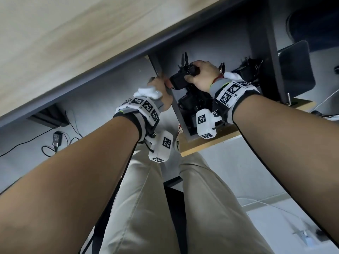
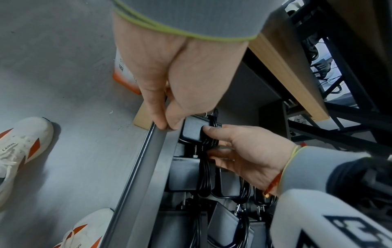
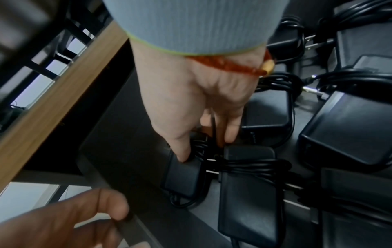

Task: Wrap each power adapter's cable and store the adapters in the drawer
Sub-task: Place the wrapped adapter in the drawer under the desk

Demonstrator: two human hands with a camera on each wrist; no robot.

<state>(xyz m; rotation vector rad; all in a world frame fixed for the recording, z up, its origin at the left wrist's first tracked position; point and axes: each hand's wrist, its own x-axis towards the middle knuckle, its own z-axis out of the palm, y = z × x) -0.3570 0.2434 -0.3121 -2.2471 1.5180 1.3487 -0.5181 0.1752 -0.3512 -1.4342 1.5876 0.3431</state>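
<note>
The drawer [image 1: 178, 114] under the desk stands pulled out, with several black adapters [image 3: 248, 201] lying in it, their cables wound round them. My left hand [image 1: 161, 88] grips the top of the drawer's grey side wall [image 2: 148, 167], thumb and fingers pinching the rim [image 2: 167, 125]. My right hand [image 1: 200, 74] reaches into the drawer and holds a small black adapter [image 1: 178, 80] with its cable wrapped round the middle. In the right wrist view the thumb and fingers [image 3: 206, 147] pinch that adapter [image 3: 182, 177] at the wound cable, close to the side wall.
The wooden desk top [image 1: 73, 43] overhangs the drawer. One more adapter [image 1: 56, 139] lies on the grey floor at the left with its cable loose. My white and orange shoes [image 2: 21, 147] stand beside the drawer. A white and orange box [image 2: 125, 78] sits by the drawer's wooden front [image 1: 207, 142].
</note>
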